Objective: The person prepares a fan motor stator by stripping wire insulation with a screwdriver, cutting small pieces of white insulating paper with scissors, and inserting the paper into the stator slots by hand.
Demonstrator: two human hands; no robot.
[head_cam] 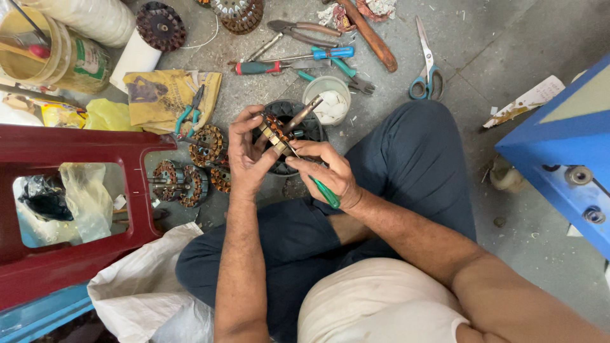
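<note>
We took the small white cup [328, 96] as our landmark. It stood on the grey floor [508, 57] and held a pale, crumpled wad (cloth or paste, we could not tell which). Well to its left sat a yellowish tub [35, 54] with a thin rod standing in it.

Just below and left of the cup, our left hand [246, 155] curled around a small motor armature [277, 133] with copper windings, fingers pressed to its side, over a dark round housing [304, 130]. The armature's shaft [302, 114] gave its long axis, which ran diagonally, the free end pointing up and right toward the cup.

Below the cup, our right hand [330, 173] pinched a green-handled screwdriver [324, 190], its tip against the armature and its handle slanting down and right, away from the cup.

Left of the cup lay other wound stators [190, 181]; above it, pliers [298, 32] and right, scissors [427, 70].
</note>
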